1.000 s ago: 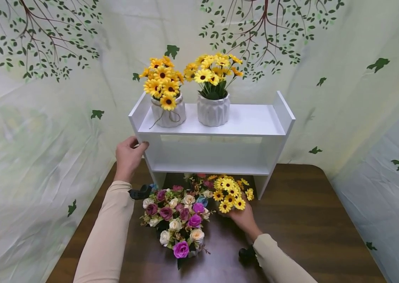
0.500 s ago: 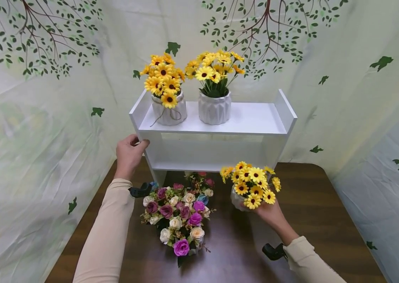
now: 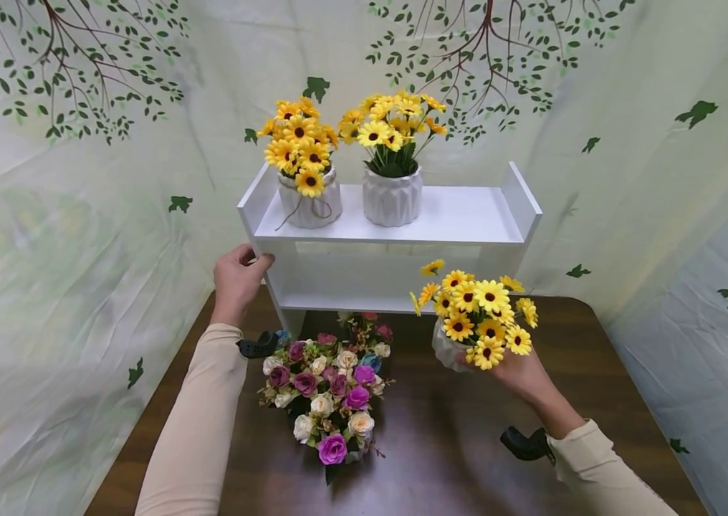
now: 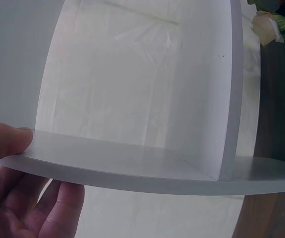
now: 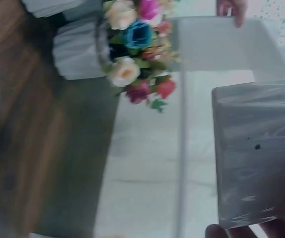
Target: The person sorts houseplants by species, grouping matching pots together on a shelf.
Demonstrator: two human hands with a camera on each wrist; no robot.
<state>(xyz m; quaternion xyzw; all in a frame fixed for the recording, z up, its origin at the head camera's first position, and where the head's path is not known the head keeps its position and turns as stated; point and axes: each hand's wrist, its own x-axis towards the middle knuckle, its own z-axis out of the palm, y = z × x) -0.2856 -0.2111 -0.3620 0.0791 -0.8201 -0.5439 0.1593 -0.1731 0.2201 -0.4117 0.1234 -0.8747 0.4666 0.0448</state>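
Observation:
My right hand grips a white ceramic pot of yellow daisy-like flowers, tilted a little and held off the table in front of the shelf's right side. In the right wrist view the pot is close up, with fingertips curled at its edge. At the left, my left hand pinches the edge of the white shelf's side panel. The left wrist view shows the thumb inside the panel and fingers outside it.
Two potted yellow flowers, one with twine and one plain, stand on the top board. Several pots of mixed roses crowd the brown table at the shelf's lower left. A leaf-printed cloth hangs behind.
My right hand has drawn the yellow flower pot out from beside the roses, to the right and upward. The left hand keeps its place on the shelf.

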